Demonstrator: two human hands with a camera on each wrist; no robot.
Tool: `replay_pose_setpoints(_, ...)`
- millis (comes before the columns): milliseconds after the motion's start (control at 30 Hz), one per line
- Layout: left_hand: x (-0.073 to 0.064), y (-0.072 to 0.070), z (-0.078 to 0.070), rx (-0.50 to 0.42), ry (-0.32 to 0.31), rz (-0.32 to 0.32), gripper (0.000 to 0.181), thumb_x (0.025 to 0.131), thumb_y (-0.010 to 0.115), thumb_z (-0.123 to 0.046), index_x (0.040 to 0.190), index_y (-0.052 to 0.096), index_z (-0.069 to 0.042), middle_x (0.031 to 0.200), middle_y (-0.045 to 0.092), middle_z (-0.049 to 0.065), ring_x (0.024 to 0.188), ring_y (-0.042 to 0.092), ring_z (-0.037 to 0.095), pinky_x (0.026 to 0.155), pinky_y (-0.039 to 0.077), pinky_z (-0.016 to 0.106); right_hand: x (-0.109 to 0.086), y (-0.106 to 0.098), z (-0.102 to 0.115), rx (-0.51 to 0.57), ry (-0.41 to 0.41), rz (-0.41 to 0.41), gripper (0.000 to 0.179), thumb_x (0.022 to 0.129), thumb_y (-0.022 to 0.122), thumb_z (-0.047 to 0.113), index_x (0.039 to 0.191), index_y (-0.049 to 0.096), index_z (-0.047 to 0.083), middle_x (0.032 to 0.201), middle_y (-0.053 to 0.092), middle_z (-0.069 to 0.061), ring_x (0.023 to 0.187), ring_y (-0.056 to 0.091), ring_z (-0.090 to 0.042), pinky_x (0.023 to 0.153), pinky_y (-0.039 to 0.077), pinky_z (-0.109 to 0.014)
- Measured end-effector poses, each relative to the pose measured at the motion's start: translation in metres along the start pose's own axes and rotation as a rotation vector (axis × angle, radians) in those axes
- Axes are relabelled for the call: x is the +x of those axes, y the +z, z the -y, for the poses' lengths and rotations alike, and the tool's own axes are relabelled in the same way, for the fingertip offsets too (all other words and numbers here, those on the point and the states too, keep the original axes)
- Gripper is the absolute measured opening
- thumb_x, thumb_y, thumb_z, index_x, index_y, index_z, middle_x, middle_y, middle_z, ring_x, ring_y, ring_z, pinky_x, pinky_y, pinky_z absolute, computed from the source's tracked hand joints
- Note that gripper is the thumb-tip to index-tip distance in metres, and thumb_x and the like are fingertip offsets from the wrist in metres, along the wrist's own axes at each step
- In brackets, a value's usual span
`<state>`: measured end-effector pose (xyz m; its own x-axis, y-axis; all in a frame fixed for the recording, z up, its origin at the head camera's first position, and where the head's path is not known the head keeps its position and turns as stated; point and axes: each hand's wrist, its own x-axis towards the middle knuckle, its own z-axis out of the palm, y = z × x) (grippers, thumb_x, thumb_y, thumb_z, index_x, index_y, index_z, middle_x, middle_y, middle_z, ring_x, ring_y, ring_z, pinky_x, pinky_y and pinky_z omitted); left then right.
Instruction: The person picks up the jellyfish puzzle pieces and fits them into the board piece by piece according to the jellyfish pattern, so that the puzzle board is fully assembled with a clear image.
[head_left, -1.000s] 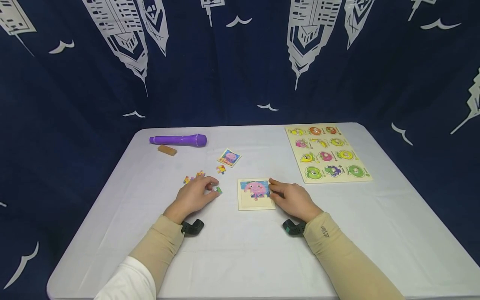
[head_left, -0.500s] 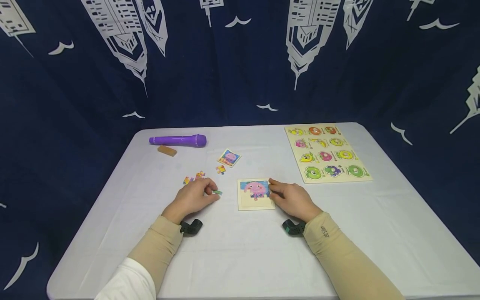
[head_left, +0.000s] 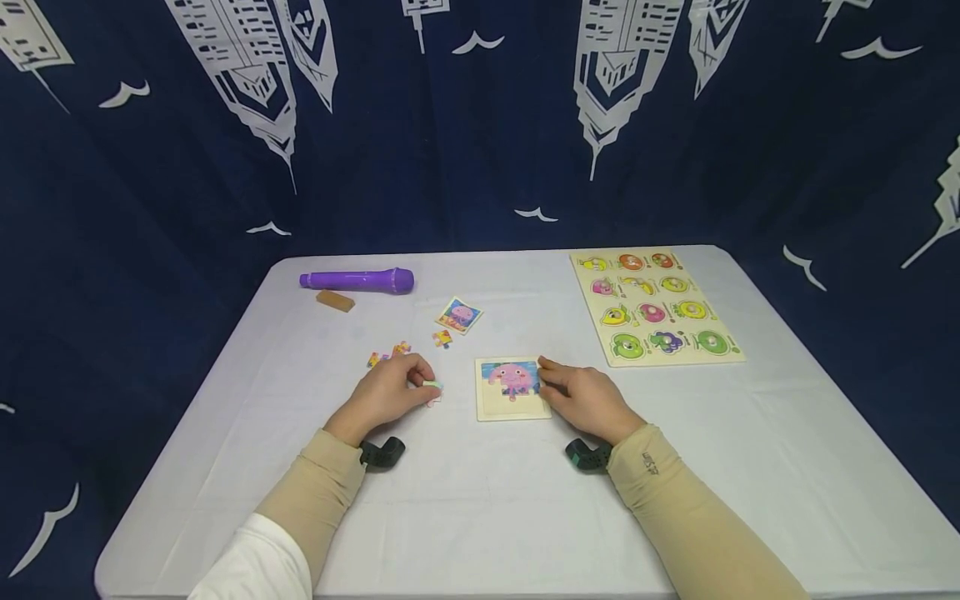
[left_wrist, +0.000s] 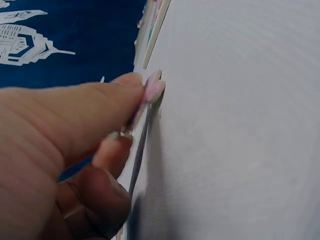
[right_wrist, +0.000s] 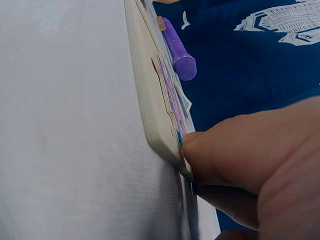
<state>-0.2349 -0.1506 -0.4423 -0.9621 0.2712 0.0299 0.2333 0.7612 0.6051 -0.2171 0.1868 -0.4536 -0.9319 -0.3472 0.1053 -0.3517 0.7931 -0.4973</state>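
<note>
My left hand (head_left: 386,392) pinches a small puzzle piece (left_wrist: 155,89) between thumb and fingers, just over the white table. The piece looks pink in the left wrist view, and a pale green edge shows in the head view. Right of it lies a square wooden puzzle board (head_left: 498,410), its upper part filled with a pink cartoon creature on blue and its lower part bare wood. My right hand (head_left: 588,400) grips the board's right edge, the thumb (right_wrist: 197,150) on the rim. Several loose orange and yellow puzzle pieces (head_left: 375,359) lie behind the left hand, partly hidden by it.
A small picture card (head_left: 459,316) and one loose piece (head_left: 442,339) lie behind the board. At the back left are a purple toy microphone (head_left: 356,282) and a brown block (head_left: 335,301). A large fruit puzzle board (head_left: 652,312) lies at the back right.
The left hand's fingers have turned the puzzle piece, so its tilt differs and some pink now shows below the fingertips. The right hand and the board have stayed in place.
</note>
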Motion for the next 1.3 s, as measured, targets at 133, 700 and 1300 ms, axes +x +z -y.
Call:
replay_pose_setpoints(133, 0.001, 0.000, 0.002, -0.062, 0.023, 0.013, 0.010, 0.095, 0.075, -0.029, 0.102, 0.074, -0.021, 0.083, 0.063, -0.005, 0.078, 0.056, 0.014, 0.071, 0.045, 0.032, -0.001, 0.000, 0.000, 0.004, -0.002, -0.005, 0.043, 0.100, 0.066, 0.027, 0.138, 0.064, 0.006, 0.152, 0.054, -0.003, 0.139, 0.053, -0.032, 0.111, 0.044, -0.052)
replay_pose_setpoints(700, 0.002, 0.008, -0.007, -0.451, -0.037, 0.027, 0.014, 0.095, 0.075, -0.022, 0.104, 0.071, -0.011, 0.076, 0.069, 0.006, 0.059, 0.051, 0.013, 0.055, 0.043, 0.025, -0.001, -0.001, 0.001, -0.004, -0.022, -0.019, 0.042, 0.099, 0.067, 0.024, 0.136, 0.065, 0.004, 0.151, 0.055, -0.005, 0.137, 0.054, -0.033, 0.110, 0.045, -0.052)
replay_pose_setpoints(1300, 0.017, 0.035, -0.047, -0.346, -0.035, -0.030, 0.011, 0.089, 0.081, -0.027, 0.093, 0.076, -0.018, 0.077, 0.070, -0.004, 0.070, 0.059, 0.012, 0.067, 0.047, 0.029, -0.002, -0.001, 0.000, 0.006, -0.051, -0.030, 0.042, 0.098, 0.068, 0.023, 0.136, 0.065, 0.004, 0.150, 0.056, -0.005, 0.135, 0.056, -0.033, 0.108, 0.046, -0.053)
